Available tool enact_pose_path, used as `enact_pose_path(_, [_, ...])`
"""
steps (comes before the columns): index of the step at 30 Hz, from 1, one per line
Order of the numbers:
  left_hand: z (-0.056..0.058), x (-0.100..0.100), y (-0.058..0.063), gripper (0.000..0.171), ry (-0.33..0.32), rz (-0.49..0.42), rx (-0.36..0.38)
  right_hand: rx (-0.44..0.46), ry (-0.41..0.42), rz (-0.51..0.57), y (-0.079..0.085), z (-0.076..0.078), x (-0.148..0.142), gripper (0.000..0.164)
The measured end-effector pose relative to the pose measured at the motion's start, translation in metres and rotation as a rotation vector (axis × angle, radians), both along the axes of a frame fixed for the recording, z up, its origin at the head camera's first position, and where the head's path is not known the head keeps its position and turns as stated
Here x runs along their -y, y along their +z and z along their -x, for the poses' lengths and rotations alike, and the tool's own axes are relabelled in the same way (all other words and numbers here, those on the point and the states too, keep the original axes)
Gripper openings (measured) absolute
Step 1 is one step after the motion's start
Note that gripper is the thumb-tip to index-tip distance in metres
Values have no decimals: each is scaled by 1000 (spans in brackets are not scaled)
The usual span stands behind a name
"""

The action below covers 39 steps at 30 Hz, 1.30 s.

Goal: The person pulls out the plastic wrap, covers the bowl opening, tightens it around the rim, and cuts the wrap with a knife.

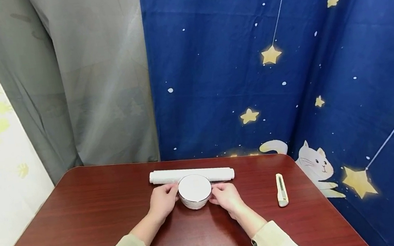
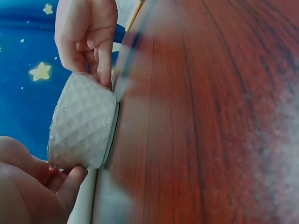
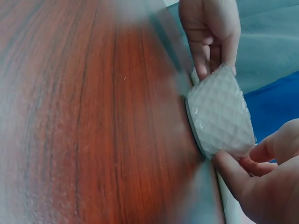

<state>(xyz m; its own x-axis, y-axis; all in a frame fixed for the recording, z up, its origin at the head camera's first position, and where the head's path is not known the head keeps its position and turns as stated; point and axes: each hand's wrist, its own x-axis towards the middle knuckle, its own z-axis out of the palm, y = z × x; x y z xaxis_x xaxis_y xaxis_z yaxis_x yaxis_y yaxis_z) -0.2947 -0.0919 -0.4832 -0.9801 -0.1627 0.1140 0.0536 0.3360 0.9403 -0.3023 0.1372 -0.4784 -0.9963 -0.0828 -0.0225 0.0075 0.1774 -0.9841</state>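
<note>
A white bowl point(image 1: 195, 194) with a raised diamond pattern stands upright near the far side of the table, in front of a white roll of plastic wrap point(image 1: 203, 173). Clear, wrinkled film clings to the bowl's side point(image 2: 84, 121). On the left, my left hand point(image 1: 163, 202) pinches at the bowl's edge with thumb and fingers. Opposite it, my right hand point(image 1: 227, 198) does the same at the right edge. Both wrist views show the fingers at the two sides of the wrapped bowl point(image 3: 222, 114); some fingertips are hidden behind it.
A white utility knife point(image 1: 282, 190) lies on the right part of the dark red wooden table point(image 1: 110, 205). Behind the table hang a grey curtain point(image 1: 101, 77) and a blue one with stars point(image 1: 213, 75). Each wrist wears a black strap with a small camera.
</note>
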Motion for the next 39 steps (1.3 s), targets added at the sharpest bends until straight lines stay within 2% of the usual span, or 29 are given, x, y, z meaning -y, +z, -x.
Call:
enact_pose_path(5, [-11, -7, -2, 40, -20, -47, 39, 17, 63, -19, 3, -3, 0, 36])
enact_pose_path(10, [-21, -15, -5, 65, -97, -201, 42, 24, 84, -27, 4, -5, -1, 39])
enact_pose_path(14, [-26, -21, -7, 81, -157, -295, 29, 66, 80, 38, 3, -6, -2, 41])
enact_pose_path(16, [-27, -23, -7, 87, -177, -297, 21, 95, 90, 88, 1, -6, -3, 42])
enact_pose_path(20, [-30, -26, -9, 98, -176, -218, 3, 145, 119, 168, -4, -4, -8, 44])
enact_pose_path(23, [-32, -28, -9, 103, -128, -83, 10, 158, 141, 194, -4, -4, -10, 42])
enact_pose_path(27, [-30, -32, -8, 110, -77, 45, 5, 176, 163, 212, -2, -5, -12, 42])
enact_pose_path(31, [-26, -39, -9, 123, -29, 88, -8, 209, 187, 199, 0, -7, -12, 42])
enact_pose_path(35, [-23, -47, -11, 135, 70, 139, -12, 237, 228, 150, 2, -8, -11, 42])
enact_pose_path(39, [-20, -52, -11, 136, 152, 158, -33, 251, 268, 93, 4, -8, -13, 45])
